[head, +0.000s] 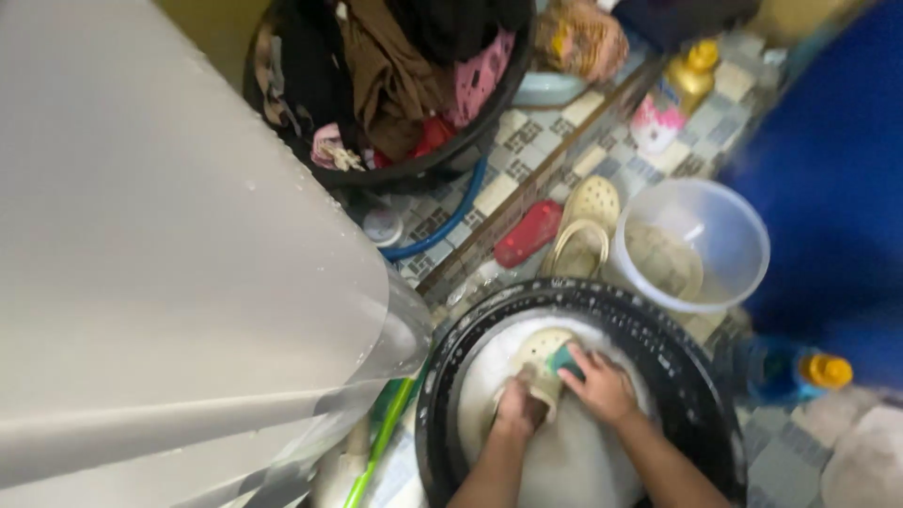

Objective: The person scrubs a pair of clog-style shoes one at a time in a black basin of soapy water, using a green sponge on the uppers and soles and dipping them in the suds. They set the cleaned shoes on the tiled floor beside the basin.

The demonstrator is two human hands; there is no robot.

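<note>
Head view showed the left hand (518, 406) gripping a cream clog (540, 362) over the black basin (658, 329) near centre, the right hand (600, 386) clasping a green sponge (566, 358) against it; firmer support seemed advisable.

The single head camera looked steeply down from above, fairly close, onto a black basin (658, 339) at the frame's lower edge, tiled floor (527, 141) beyond.

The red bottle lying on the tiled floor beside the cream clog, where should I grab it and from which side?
Probably grip the red bottle across its middle, coming straight down from above. It lies flat on the tiles, long sides exposed, with the cream clog close on its right.
</note>
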